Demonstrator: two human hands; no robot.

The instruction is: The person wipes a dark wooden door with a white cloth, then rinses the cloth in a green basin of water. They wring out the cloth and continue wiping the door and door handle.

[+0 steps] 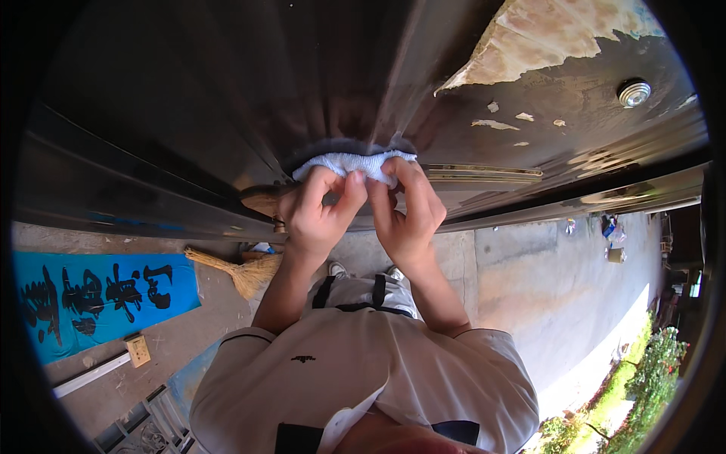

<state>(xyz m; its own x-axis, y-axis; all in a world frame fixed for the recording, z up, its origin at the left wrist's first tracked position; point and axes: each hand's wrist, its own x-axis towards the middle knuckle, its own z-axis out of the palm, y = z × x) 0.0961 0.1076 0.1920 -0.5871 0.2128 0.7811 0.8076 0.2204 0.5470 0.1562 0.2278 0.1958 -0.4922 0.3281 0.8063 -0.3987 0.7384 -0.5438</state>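
Both my hands are raised side by side against a dark, glossy panel, which looks like a door. Between them a white ribbed cloth is stretched sideways, close to the panel's surface. My left hand pinches the left part of the cloth between thumb and fingers. At the other end, my right hand grips it with curled fingers. A brown handle-like piece sticks out of the panel just left of my left hand. Part of the cloth is hidden behind my fingers.
Torn pale paper clings to the panel at upper right, near a round metal knob. Below left, a straw broom lies by a blue banner. Concrete floor stretches right towards green plants.
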